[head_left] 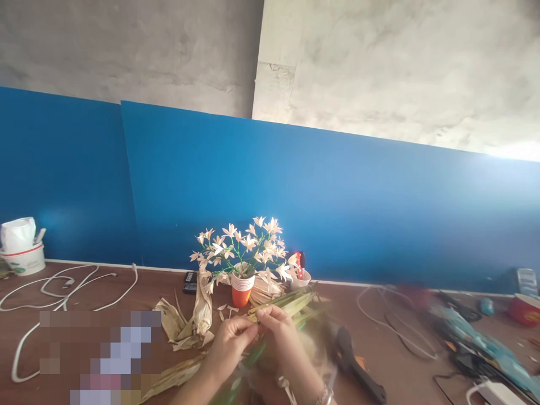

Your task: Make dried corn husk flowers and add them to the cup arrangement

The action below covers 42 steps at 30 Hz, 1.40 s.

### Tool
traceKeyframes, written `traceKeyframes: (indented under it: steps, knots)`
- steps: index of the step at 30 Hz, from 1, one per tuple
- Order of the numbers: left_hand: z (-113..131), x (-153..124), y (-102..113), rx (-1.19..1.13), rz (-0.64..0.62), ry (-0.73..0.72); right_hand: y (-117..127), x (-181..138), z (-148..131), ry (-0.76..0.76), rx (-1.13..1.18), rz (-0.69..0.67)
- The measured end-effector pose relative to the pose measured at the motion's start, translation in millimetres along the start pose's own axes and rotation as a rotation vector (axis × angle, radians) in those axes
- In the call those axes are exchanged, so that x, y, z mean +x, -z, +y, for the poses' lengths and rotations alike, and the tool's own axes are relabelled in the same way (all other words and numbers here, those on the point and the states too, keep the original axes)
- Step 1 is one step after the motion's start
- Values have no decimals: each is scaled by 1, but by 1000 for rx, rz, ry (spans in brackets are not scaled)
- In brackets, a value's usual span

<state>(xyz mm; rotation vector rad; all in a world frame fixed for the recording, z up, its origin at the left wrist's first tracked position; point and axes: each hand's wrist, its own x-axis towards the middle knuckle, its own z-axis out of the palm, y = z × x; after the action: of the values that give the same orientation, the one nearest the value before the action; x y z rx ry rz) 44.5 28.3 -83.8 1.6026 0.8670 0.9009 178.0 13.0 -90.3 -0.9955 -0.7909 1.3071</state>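
Note:
My left hand (pixel 233 342) and my right hand (pixel 276 328) meet in front of the flower pot, thumbs and fingertips pinched close together. Whatever is between the fingertips is too small and covered to make out. Just behind them lie long yellow-green husk leaves (pixel 300 304). An orange paper cup (pixel 242 292) stands beyond the hands, holding a spray of cream husk flowers (pixel 248 243) on green stems. Dried corn husks (pixel 203 306) lie left of the cup, and another husk strip (pixel 175 376) is beside my left forearm.
A black-handled tool (pixel 358 365) lies right of my right wrist. White cables (pixel 67 292) loop across the brown table (pixel 160 281) at left, near a white tub (pixel 25 260). At right are a teal plastic bag (pixel 476 337) and a red bowl (pixel 525 309). A blue partition (pixel 295 197) rises behind.

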Motion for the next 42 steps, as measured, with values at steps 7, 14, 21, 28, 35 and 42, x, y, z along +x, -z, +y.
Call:
traceKeyframes:
  steps: [7,14,21,28,35,42]
  knots:
    - [10,-5,13,482,-44,-269,1,1,-6,-13,-98,-64]
    - [10,-2,16,211,-105,-74,3,-1,-12,-63,-182,-118]
    - [7,0,25,584,188,-250,11,0,-22,73,-384,50]
    - [2,2,21,618,235,-161,13,0,-19,11,-129,40]
    - [3,-3,-5,212,216,-45,5,-1,-8,59,-93,10]
    - [0,-6,-7,300,273,-160,-2,-13,-19,51,-135,134]
